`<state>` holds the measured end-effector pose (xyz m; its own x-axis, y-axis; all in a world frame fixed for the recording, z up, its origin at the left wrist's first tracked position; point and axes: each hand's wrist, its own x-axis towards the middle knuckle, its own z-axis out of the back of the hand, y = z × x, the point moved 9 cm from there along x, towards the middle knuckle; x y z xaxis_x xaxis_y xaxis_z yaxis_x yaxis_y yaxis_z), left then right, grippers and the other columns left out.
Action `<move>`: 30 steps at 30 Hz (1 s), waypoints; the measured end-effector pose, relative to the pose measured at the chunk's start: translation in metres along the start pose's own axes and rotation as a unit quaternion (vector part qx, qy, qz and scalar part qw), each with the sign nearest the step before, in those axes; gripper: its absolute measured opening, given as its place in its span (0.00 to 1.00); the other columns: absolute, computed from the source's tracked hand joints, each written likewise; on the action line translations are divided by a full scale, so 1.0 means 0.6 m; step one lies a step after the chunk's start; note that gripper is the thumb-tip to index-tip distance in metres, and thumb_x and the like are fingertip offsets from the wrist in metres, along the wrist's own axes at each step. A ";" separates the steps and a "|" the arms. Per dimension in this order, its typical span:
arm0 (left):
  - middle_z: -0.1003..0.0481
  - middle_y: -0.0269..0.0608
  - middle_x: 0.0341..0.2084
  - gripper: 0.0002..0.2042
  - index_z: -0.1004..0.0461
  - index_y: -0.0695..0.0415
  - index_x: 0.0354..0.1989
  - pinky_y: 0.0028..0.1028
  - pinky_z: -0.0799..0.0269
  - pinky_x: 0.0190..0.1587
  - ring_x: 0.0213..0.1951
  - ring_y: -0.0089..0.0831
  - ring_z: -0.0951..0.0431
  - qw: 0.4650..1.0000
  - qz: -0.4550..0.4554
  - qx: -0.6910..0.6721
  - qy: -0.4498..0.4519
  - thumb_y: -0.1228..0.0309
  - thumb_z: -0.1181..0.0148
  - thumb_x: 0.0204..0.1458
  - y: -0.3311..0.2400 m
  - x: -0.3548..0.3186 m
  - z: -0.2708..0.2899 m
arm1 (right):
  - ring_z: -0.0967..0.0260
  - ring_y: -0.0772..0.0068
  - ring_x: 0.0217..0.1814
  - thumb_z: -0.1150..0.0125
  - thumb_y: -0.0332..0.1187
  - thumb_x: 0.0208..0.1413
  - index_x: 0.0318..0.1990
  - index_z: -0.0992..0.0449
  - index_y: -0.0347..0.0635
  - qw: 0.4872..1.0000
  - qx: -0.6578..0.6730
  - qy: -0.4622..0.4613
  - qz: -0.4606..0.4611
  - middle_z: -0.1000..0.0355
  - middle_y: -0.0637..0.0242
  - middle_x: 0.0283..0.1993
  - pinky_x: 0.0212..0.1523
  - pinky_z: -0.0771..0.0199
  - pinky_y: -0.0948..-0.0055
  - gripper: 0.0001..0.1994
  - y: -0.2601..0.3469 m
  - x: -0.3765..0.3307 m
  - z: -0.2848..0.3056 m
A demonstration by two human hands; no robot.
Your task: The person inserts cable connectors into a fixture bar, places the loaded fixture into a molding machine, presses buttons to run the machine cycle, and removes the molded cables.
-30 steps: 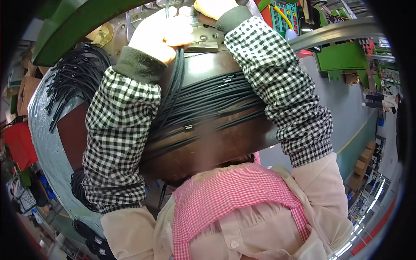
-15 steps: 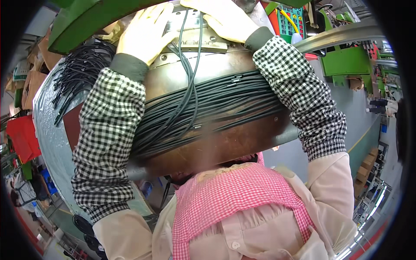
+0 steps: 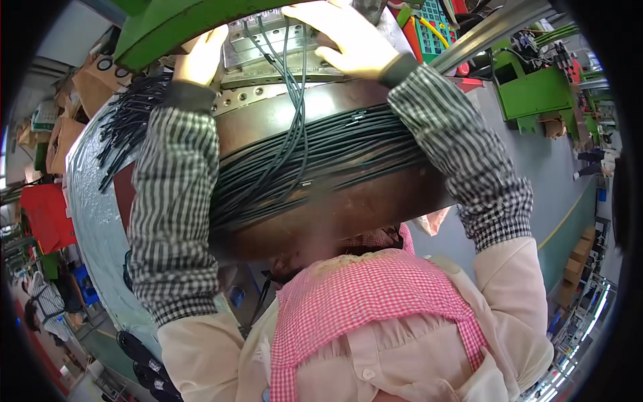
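Observation:
A metal mould (image 3: pixel 268 63) with steel blocks lies under both hands at the top. Several thin black cables (image 3: pixel 293 94) run from it down toward me. My right hand (image 3: pixel 355 41) is over the mould's right side, fingers stretched left near the upper cable ends and thumb apart. At the left edge of the mould is my left hand (image 3: pixel 203 59), fingers extended upward; the green frame partly hides it. Nothing shows in either hand. A bundle of black cables (image 3: pixel 321 144) lies across the brown surface (image 3: pixel 375 201) between my forearms.
A curved green machine frame (image 3: pixel 181 30) arches over the left hand. More black cables (image 3: pixel 134 110) are heaped at the left on a silvery covered table (image 3: pixel 100 201). At the upper right are a control panel with buttons (image 3: pixel 432 33) and a metal rail (image 3: pixel 495 33).
My left hand has moved off the mould's face to its left edge. The right hand stays over the right side, shifted slightly. More of the mould and its cables shows, and the view has shifted.

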<state>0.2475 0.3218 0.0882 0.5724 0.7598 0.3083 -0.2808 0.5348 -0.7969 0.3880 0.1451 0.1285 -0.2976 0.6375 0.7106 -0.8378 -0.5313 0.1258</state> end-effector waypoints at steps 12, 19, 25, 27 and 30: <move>0.39 0.36 0.35 0.12 0.25 0.44 0.39 0.37 0.38 0.43 0.39 0.33 0.35 0.850 -0.229 0.469 0.068 0.66 0.35 0.43 -0.105 -0.551 0.007 | 0.49 0.54 0.71 0.32 0.31 0.35 0.55 0.28 0.60 0.879 -0.163 0.330 -0.304 0.42 0.65 0.68 0.66 0.53 0.46 0.32 0.215 -0.349 0.105; 0.38 0.35 0.35 0.16 0.26 0.41 0.42 0.34 0.39 0.42 0.37 0.33 0.35 0.863 -0.219 0.453 0.037 0.74 0.39 0.44 -0.101 -0.554 0.005 | 0.47 0.57 0.70 0.36 0.30 0.40 0.54 0.27 0.65 0.905 -0.188 0.239 -0.297 0.39 0.67 0.66 0.66 0.51 0.48 0.28 0.214 -0.347 0.117; 0.39 0.40 0.33 0.15 0.25 0.50 0.40 0.38 0.38 0.42 0.37 0.37 0.34 0.863 -0.225 0.453 0.024 0.71 0.37 0.40 -0.101 -0.560 0.008 | 0.44 0.62 0.69 0.43 0.23 0.39 0.52 0.25 0.64 0.903 -0.194 0.243 -0.297 0.37 0.71 0.65 0.66 0.50 0.51 0.29 0.211 -0.338 0.117; 0.39 0.40 0.33 0.14 0.25 0.50 0.40 0.38 0.38 0.42 0.36 0.37 0.34 0.861 -0.235 0.451 0.003 0.69 0.37 0.43 -0.101 -0.562 0.007 | 0.45 0.62 0.70 0.42 0.23 0.38 0.51 0.25 0.65 0.904 -0.192 0.239 -0.298 0.37 0.72 0.65 0.66 0.49 0.51 0.29 0.210 -0.340 0.116; 0.39 0.37 0.36 0.11 0.26 0.44 0.42 0.37 0.37 0.42 0.40 0.36 0.35 0.866 -0.208 0.454 0.023 0.72 0.42 0.50 -0.093 -0.564 0.006 | 0.46 0.62 0.70 0.42 0.22 0.38 0.51 0.25 0.65 0.902 -0.192 0.243 -0.300 0.38 0.72 0.65 0.66 0.50 0.51 0.29 0.211 -0.344 0.115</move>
<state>0.0667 0.0359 0.0302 0.7936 0.4272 0.4333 -0.5212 0.8447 0.1219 0.3751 -0.0920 0.0456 0.1749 0.9650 0.1952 -0.9839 0.1638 0.0716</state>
